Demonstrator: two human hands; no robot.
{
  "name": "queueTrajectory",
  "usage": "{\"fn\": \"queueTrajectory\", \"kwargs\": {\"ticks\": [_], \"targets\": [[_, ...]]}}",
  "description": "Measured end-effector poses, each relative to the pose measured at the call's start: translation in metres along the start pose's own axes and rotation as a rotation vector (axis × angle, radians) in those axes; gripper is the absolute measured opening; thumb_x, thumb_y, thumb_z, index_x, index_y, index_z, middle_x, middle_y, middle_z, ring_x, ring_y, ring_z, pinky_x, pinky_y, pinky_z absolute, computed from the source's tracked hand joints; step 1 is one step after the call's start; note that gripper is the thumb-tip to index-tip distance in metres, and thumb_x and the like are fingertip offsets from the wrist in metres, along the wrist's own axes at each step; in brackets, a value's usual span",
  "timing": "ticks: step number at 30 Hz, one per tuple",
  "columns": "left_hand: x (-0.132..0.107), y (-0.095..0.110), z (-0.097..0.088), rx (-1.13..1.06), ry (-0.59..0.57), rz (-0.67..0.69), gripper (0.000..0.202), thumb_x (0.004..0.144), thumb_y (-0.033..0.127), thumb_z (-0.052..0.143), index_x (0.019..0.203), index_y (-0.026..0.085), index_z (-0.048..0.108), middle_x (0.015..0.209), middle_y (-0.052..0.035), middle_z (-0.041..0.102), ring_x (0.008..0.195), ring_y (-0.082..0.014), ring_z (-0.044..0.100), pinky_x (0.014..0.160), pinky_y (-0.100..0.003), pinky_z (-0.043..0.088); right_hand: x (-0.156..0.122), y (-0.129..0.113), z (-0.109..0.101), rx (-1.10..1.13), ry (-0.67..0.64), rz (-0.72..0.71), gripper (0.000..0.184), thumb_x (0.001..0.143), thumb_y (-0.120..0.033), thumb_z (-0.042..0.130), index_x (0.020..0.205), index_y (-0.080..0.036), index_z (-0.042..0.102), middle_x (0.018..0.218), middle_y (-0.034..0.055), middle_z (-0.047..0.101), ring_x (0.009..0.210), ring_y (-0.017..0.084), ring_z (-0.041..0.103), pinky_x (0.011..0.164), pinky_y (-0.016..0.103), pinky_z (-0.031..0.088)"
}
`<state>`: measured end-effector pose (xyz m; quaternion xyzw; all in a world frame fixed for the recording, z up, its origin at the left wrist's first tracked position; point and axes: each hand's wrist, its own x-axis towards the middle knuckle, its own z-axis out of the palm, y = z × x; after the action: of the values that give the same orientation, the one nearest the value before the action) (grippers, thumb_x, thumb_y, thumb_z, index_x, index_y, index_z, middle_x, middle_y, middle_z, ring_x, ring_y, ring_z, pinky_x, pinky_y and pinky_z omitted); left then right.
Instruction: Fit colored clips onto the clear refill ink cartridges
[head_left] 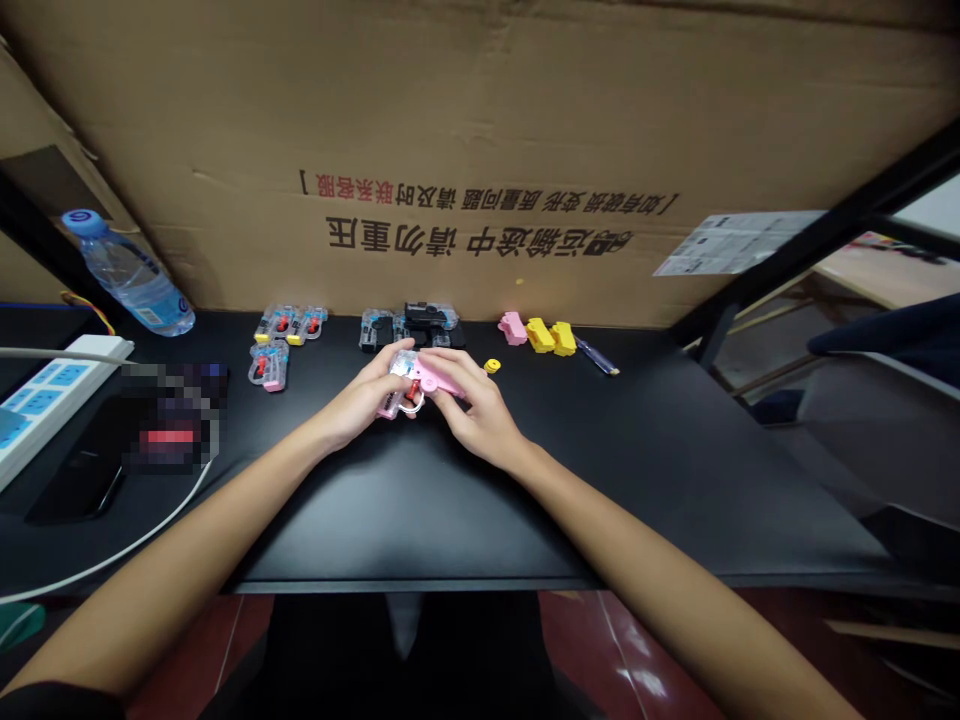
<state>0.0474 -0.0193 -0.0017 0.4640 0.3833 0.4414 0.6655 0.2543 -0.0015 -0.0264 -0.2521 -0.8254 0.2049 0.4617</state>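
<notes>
Over the middle of the black table, both hands hold a small toy gun with a clear body and a pink barrel (436, 375). My left hand (360, 397) is closed around the see-through grip end, where red inner parts show. The fingers of my right hand (481, 412) wrap the pink barrel from above and behind. A small yellow round piece (492, 366) lies just beyond the right hand. Fingers partly hide the toy, so I cannot tell whether its pink and clear parts are fully joined.
Clear toy gun bodies (268, 366) lie at left, black-and-clear ones (427, 322) behind my hands. A pink piece (513, 328), yellow pieces (551, 337) and a slim dark-handled tool (598, 357) lie right. Bottle (139, 275), power strip (64, 385), phone (82, 470) and cable occupy the left.
</notes>
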Motion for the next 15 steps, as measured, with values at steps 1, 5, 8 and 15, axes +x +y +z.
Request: {"fn": "queueTrajectory", "kwargs": {"ticks": [1,5,8,15], "targets": [[0.0,-0.0007,-0.0008,0.025,-0.003,0.006,0.083,0.083,0.028,0.07,0.16,0.02,0.039,0.089,0.001,0.069,0.073,-0.016,0.068,0.072,-0.031,0.053,-0.0003,0.0009,0.0002,0.003,-0.002,0.004,0.043,0.11,-0.022,0.057,0.151,-0.031,0.065,0.145,0.0142,0.067,0.136,0.03,0.065,0.115,0.054,0.056],[-0.0007,-0.0013,-0.0023,0.103,-0.014,0.033,0.086,0.085,0.03,0.069,0.163,0.02,0.036,0.087,0.0019,0.067,0.076,-0.0163,0.067,0.074,-0.031,0.053,-0.0014,0.004,0.0006,0.01,-0.008,0.031,0.043,0.11,-0.023,0.057,0.151,-0.031,0.065,0.145,0.0138,0.068,0.135,0.029,0.066,0.115,0.053,0.056],[-0.0016,0.0005,-0.0016,0.106,-0.035,0.045,0.087,0.086,0.029,0.069,0.164,0.019,0.033,0.087,0.001,0.068,0.079,-0.0171,0.068,0.075,-0.032,0.054,-0.0018,0.004,0.0003,0.04,0.005,0.064,0.044,0.109,-0.023,0.059,0.151,-0.032,0.065,0.146,0.0125,0.069,0.135,0.029,0.067,0.116,0.053,0.056],[-0.0039,0.0035,-0.0017,0.112,-0.078,0.082,0.084,0.09,0.031,0.071,0.165,0.021,0.033,0.086,0.0009,0.068,0.078,-0.0176,0.067,0.077,-0.033,0.054,0.0011,-0.0005,-0.0041,0.038,0.037,0.062,0.044,0.106,-0.02,0.061,0.149,-0.03,0.067,0.144,0.0121,0.072,0.133,0.027,0.069,0.115,0.051,0.056]]}}
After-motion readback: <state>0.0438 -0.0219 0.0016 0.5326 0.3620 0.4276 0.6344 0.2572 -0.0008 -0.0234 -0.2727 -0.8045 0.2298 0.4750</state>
